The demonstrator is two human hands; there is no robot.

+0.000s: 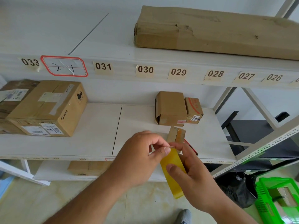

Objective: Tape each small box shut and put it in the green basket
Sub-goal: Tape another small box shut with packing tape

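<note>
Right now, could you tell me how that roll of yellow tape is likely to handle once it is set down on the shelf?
The roll of yellow tape, gripped by the right hand, looks round, so on edge it may roll along the smooth shelf. The free end pinched by the left hand looks thin and probably floppy, apt to stick.

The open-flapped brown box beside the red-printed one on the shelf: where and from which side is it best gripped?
Probably across the brown box from above, over its closed top face. The red-printed box sits tight against its right side, and its left end gapes open with loose flaps, so a side grip looks awkward.
</note>
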